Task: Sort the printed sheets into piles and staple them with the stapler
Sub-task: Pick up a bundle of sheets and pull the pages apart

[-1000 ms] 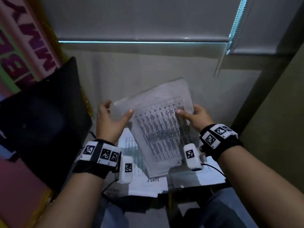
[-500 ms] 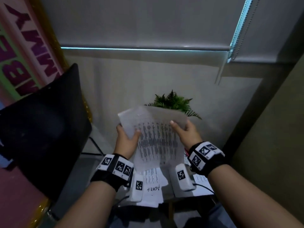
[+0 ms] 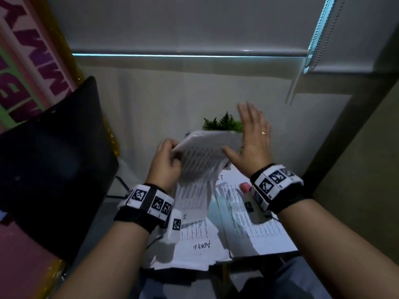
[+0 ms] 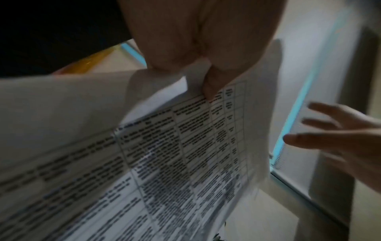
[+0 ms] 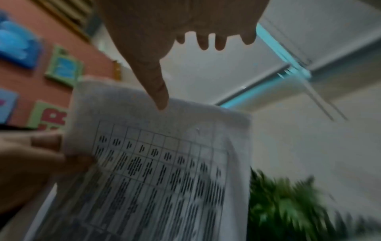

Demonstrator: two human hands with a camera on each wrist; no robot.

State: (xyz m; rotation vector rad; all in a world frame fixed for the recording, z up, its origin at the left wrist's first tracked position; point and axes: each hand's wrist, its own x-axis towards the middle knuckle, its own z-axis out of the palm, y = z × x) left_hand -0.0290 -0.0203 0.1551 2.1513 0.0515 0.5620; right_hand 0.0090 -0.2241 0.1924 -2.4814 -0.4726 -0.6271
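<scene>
My left hand (image 3: 167,161) (image 4: 204,65) pinches the upper left corner of a bundle of printed table sheets (image 3: 201,167) (image 4: 185,154) (image 5: 160,171) and holds it upright above the table. Beside the bundle's right edge, my right hand (image 3: 251,134) (image 5: 185,37) (image 4: 338,135) is spread flat and holds nothing. Its thumb lies by the paper; whether it touches I cannot tell. More printed sheets lie below: a pile with handwriting (image 3: 194,244) and another pile (image 3: 254,229) to its right. A small pink object (image 3: 245,186), possibly the stapler, peeks out under my right wrist.
A green potted plant (image 3: 224,124) (image 5: 288,203) stands behind the held sheets. A black chair back (image 3: 51,160) fills the left side. A pale wall with a roller blind and its cord (image 3: 313,50) lies ahead. The table's front edge (image 3: 259,256) is near my lap.
My right hand has let go of the bundle and spread open to its right. The left hand alone keeps the sheets, now lower and tipped away. Piles on the table have come into view.
</scene>
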